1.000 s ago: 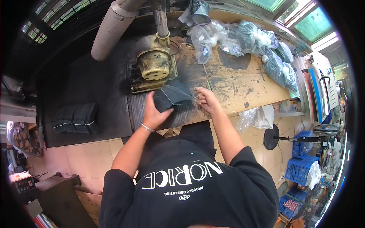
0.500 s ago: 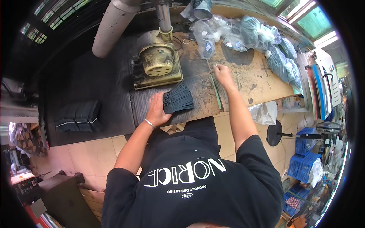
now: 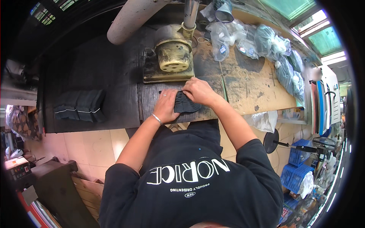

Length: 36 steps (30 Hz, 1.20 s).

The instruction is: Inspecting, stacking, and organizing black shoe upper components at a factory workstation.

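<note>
A stack of dark, thin flat pieces point(image 3: 186, 105), fanned at its edges, sits on the worktable near its front edge. My left hand point(image 3: 166, 105) grips it from the left, with the fingers wrapped over that side. At the far right corner of the stack is my right hand point(image 3: 199, 91), its fingers bent and closed against the top; what they pinch, if anything, is hidden. Just beyond both hands stands a stained yellowish machine head point(image 3: 174, 57) on a square base.
Dark bundles point(image 3: 78, 106) crossed by a white line lie on the left of the black table point(image 3: 114, 114). Knotted plastic bags point(image 3: 266, 40) crowd the back right. A thin loop point(image 3: 242, 73) rests on the brown board point(image 3: 262, 93). A grey pipe point(image 3: 133, 19) hangs overhead.
My right hand has come left and nearer, from the brown board to the stack. The left hand still holds the stack, which is now less spread. The head view has shifted.
</note>
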Tool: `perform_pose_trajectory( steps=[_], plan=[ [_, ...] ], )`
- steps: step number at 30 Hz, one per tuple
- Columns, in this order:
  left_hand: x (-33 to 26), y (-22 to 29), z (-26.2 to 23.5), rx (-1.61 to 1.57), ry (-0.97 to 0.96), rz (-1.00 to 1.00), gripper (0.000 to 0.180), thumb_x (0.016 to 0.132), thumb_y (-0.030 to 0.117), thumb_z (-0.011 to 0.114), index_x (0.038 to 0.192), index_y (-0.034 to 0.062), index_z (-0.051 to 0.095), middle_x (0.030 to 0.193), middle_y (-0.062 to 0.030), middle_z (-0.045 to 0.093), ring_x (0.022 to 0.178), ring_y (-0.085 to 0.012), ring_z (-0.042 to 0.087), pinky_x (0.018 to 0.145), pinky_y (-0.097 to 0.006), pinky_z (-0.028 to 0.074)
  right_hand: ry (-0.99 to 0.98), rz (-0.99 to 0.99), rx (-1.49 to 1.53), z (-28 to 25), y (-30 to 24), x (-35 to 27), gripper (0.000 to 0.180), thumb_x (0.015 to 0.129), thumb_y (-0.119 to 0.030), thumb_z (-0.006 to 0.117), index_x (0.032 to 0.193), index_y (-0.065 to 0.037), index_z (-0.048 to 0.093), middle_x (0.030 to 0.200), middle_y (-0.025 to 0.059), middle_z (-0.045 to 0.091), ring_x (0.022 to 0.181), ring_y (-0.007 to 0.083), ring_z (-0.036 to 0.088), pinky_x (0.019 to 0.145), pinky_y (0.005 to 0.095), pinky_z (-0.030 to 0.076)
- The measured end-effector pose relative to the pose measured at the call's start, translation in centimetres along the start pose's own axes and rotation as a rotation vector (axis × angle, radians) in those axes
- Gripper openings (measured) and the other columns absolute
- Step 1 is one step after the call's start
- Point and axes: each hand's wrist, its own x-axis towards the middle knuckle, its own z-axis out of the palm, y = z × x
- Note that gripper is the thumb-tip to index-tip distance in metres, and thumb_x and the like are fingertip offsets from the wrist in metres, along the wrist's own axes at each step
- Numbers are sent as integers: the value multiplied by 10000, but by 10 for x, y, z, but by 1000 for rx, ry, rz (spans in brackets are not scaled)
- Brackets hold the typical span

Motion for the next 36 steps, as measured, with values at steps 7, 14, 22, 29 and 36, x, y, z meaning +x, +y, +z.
perform_pose_trajectory(
  steps=[7, 14, 22, 29, 36],
  plan=[
    [-3, 3, 3, -9, 36, -61, 872, 584, 112, 800, 1318, -27, 350, 1300, -227, 440, 1271, -403, 376, 1100, -452, 275, 445, 430, 392, -5, 14, -32, 150, 775, -131, 639, 865, -20, 686, 701, 99, 645, 616, 245, 628, 595, 349, 505],
    [-5, 14, -3, 51, 8, 92, 832, 546, 83, 788, 1277, 7, 399, 1223, -174, 490, 1189, -357, 455, 1071, -447, 323, 719, 803, 1277, -48, 36, -91, 341, 871, -67, 580, 1201, 17, 567, 927, 74, 657, 719, 105, 617, 651, 226, 522],
    [-3, 29, 2, 99, -54, 166, 859, 540, 93, 789, 1296, 17, 388, 1265, -149, 461, 1216, -323, 428, 1079, -467, 294, 231, 266, -9, -29, -1, -23, 149, 792, -167, 663, 873, -53, 713, 868, 140, 663, 831, 335, 633, 728, 384, 517],
    [-3, 28, 4, 8, -73, 49, 886, 548, 97, 795, 1324, 11, 375, 1325, -173, 375, 1260, -351, 370, 1086, -463, 288, -387, 124, 107, 1, 25, 42, 219, 794, -206, 617, 840, -1, 681, 783, 183, 658, 786, 349, 638, 708, 402, 495],
    [-2, 21, 6, 46, 24, 49, 906, 526, 124, 828, 1330, 80, 412, 1428, -191, 251, 1269, -421, 341, 1060, -475, 307, -479, 224, 436, -7, 35, 51, 319, 896, -252, 520, 903, 33, 662, 810, 193, 667, 738, 304, 615, 739, 383, 476]
  ],
)
